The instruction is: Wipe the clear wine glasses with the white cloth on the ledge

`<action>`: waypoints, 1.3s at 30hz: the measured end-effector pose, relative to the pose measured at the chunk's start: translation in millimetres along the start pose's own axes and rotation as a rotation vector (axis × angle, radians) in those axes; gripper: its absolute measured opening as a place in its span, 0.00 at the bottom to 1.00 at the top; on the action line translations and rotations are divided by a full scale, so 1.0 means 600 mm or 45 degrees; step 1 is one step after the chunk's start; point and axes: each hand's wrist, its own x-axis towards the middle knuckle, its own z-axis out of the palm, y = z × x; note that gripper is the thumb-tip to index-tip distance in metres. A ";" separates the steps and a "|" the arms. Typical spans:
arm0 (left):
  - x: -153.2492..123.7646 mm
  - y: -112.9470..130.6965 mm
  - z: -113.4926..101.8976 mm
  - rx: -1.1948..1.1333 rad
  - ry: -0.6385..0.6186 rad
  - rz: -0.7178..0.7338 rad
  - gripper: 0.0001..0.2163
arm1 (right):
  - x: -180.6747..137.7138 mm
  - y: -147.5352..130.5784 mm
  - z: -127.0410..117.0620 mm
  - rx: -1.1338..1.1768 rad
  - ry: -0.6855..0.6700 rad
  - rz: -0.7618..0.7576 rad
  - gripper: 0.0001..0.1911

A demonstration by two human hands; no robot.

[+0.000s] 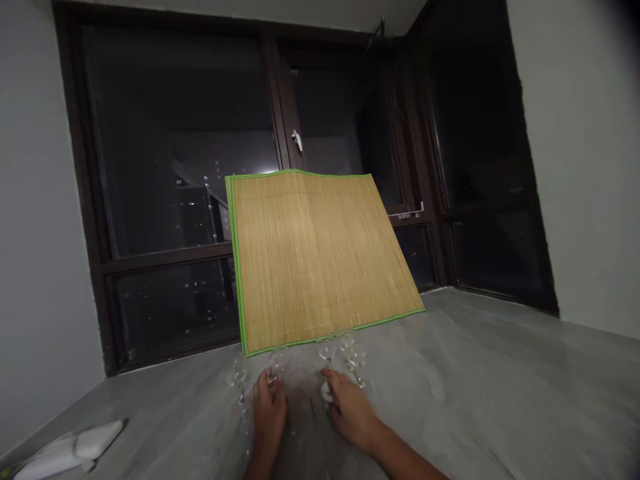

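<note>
My left hand (270,403) is closed low around a clear stemmed glass (279,360), whose bowl shows above the fingers. My right hand (349,403) is curled around a small white wad (327,391), perhaps cloth or tissue; its exact kind is unclear. Just past the right fingertips is another clear stemmed glass (327,349); I cannot tell whether they touch it. Several more such glasses (353,353) stand close together to the right of it. One more glass (237,375) is left of my left hand. Their transparent outlines are faint.
A folded bamboo mat (320,253) with green edging leans upright against the dark window (175,147) behind the glasses. The grey marbled ledge (480,393) lies under everything. A white wrapped bundle (73,448) rests at the lower left. Walls flank both sides.
</note>
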 end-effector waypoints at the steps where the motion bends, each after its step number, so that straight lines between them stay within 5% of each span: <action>1: -0.005 0.006 0.002 0.039 -0.025 0.064 0.27 | -0.001 0.000 -0.002 0.049 0.028 -0.008 0.38; 7: -0.033 0.032 0.018 0.206 -0.214 0.360 0.23 | -0.005 -0.002 -0.018 0.088 0.099 0.129 0.34; 13: -0.031 0.025 0.023 0.226 -0.113 0.280 0.23 | 0.010 0.001 -0.011 -0.241 -0.106 0.217 0.33; 19: -0.023 0.011 0.027 0.230 -0.120 0.263 0.24 | 0.017 0.009 -0.004 -0.222 -0.161 0.198 0.34; 26: -0.025 0.016 0.021 0.359 -0.190 0.234 0.23 | 0.005 0.013 0.004 0.132 0.148 0.018 0.39; 29: -0.035 0.034 0.016 0.422 -0.300 0.257 0.20 | -0.003 -0.014 -0.011 0.270 0.254 -0.171 0.39; 33: -0.052 0.063 0.019 0.453 -0.642 0.423 0.19 | -0.008 -0.056 -0.042 0.206 0.124 -0.273 0.34; 39: -0.061 0.079 0.019 0.472 -0.751 0.550 0.18 | -0.001 -0.052 -0.040 0.056 0.240 -0.008 0.32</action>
